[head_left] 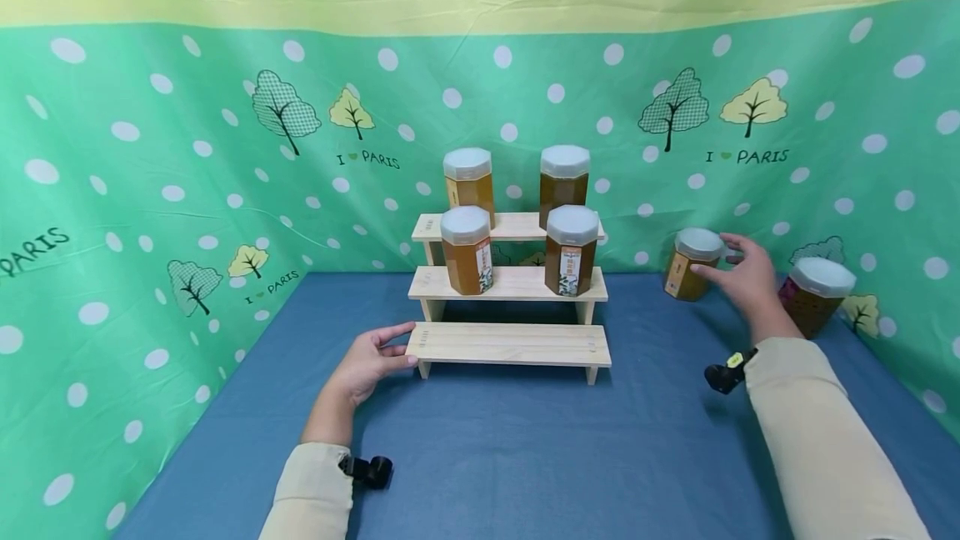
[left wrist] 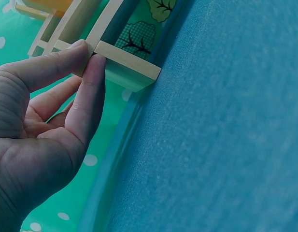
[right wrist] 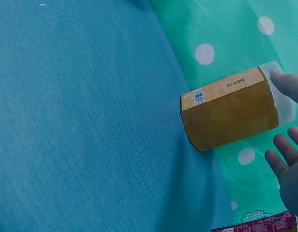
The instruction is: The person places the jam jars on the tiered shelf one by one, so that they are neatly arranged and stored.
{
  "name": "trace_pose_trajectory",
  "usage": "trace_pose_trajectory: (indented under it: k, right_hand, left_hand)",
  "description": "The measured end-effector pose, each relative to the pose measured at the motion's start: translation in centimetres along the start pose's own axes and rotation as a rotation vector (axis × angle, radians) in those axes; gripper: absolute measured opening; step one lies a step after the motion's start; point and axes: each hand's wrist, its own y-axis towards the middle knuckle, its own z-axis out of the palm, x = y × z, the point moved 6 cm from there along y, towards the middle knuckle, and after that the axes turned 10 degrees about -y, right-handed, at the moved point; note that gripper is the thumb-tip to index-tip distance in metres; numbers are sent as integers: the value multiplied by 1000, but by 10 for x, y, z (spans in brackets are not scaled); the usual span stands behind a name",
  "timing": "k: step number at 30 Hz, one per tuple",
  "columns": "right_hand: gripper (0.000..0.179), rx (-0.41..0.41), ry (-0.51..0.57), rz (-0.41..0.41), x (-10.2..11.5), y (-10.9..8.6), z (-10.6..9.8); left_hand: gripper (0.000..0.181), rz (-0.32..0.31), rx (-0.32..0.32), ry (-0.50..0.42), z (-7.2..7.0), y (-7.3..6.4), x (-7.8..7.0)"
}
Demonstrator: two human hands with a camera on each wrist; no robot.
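Observation:
My left hand (head_left: 365,365) pinches the left end of the lowest step of a three-tier wooden display stand (head_left: 510,344), thumb and forefinger meeting at the board's edge (left wrist: 97,48). Off to the right, my right hand (head_left: 750,273) grips a honey jar (head_left: 688,273) by its whitish lid, thumb on the near side and forefinger behind. In the right wrist view this amber jar (right wrist: 231,116) shows an orange label with a barcode; the thumb lies over the lid and the other fingers spread beside it. A darker jar (head_left: 816,298) with a purple label is right behind that wrist.
Two jars stand on the top tier, a lighter one (head_left: 471,190) and a darker one (head_left: 564,194). The middle tier carries an amber jar (head_left: 467,261) and a dark jar (head_left: 572,261). A green dotted cloth (head_left: 510,90) hangs behind the blue tabletop (head_left: 517,457).

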Motion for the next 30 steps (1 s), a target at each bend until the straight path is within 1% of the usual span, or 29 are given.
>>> trace_pose_trajectory:
  k: [9,16,21,25,30]
  right_hand:
    - [86,21,-38,-17,7,10,4]
    - [93,69,-95,-55,10,15,10]
    - [92,91,-108,-55,11,16,16]
    - [86,64,-98,-40,13,13,16]
    - [73,8,-117,7,9,11,13]
  left_hand:
    - [65,2,-5,4,1,0,-2]
    - [65,-1,-4,7,2,-2,-3]
    - [66,1,3,-2,3,-2,-3]
    - [66,5,8,-3,3,-2,-3]
    - [66,8,9,2,2,-2,-3]
